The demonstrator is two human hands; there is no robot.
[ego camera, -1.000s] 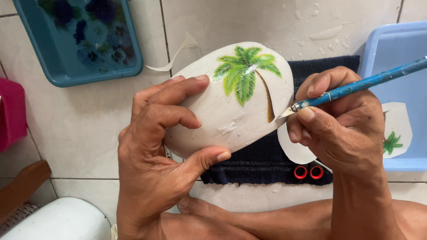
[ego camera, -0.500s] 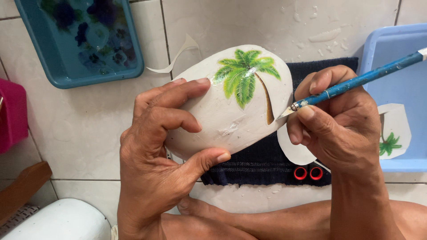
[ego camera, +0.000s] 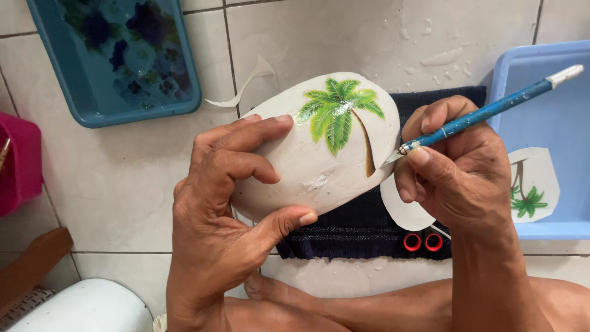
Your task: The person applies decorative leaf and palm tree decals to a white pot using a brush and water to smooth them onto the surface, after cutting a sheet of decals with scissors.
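My left hand point(ego camera: 230, 212) grips a smooth white oval stone point(ego camera: 319, 150), thumb below and fingers across its top left. A green palm tree with a brown trunk point(ego camera: 341, 117) shows on the stone's upper right face. My right hand point(ego camera: 458, 169) holds a blue-handled craft knife point(ego camera: 485, 114), its small blade tip touching the stone's right edge near the trunk's base. A white paper cut-out point(ego camera: 402, 209) lies under my right hand.
A dark cloth point(ego camera: 356, 230) lies on the tiled floor with two red rings point(ego camera: 423, 241) on it. A light blue tray point(ego camera: 556, 132) on the right holds a palm tree cut-out point(ego camera: 531, 184). A teal tray point(ego camera: 117, 58) sits top left, a pink container point(ego camera: 18, 163) far left.
The knife handle has tilted slightly and my right hand has shifted a little; the blade tip stays at the stone's right edge. My left hand keeps the same grip.
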